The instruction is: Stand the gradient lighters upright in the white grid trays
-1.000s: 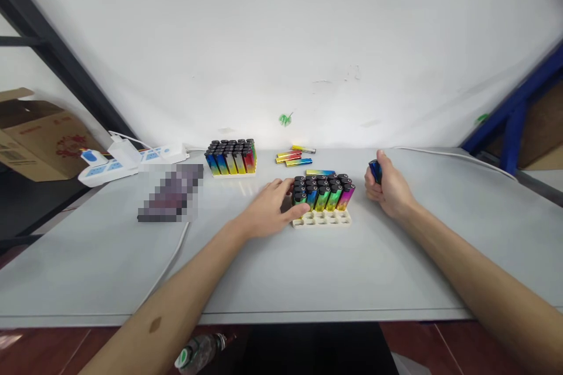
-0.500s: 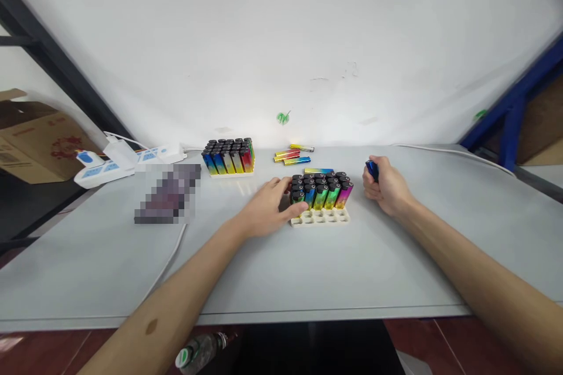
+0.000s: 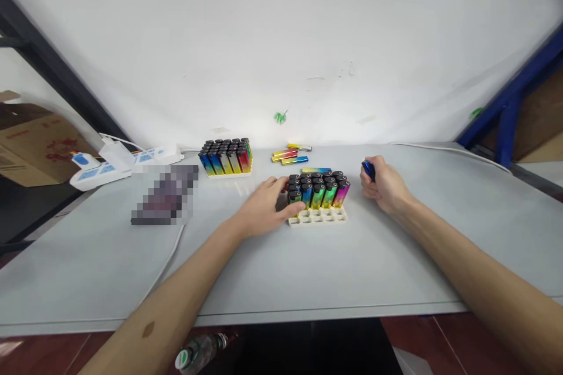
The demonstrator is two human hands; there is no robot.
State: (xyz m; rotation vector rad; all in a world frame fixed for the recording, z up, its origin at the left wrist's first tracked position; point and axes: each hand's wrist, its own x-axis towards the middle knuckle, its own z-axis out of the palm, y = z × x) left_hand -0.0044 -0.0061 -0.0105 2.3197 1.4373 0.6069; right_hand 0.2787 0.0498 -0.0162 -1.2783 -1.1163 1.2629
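A white holder (image 3: 318, 220) stands mid-table with several upright lighters (image 3: 318, 190) in its back rows. They have black tops and shiny coloured bodies. Bare slots show along the front. My left hand (image 3: 263, 208) is at the holder's left end, its thumb across a green-yellow lighter (image 3: 295, 200) at the front left corner and its fingers along the side. Part of that lighter is hidden by the thumb. To the right of the holder, my right hand (image 3: 382, 183) is closed around a blue lighter (image 3: 368, 170) above the table; only its upper end shows.
Another holder full of lighters (image 3: 226, 157) stands at the back left. Several loose lighters (image 3: 290, 156) lie near the wall, and one (image 3: 316, 170) lies behind the nearer holder. A power strip (image 3: 127, 164), a blurred dark object (image 3: 165, 194) and a white cable (image 3: 169, 263) are at left.
The view has shifted very slightly, moving everything a little to the left. Both hands keep their grips and places relative to the holder.
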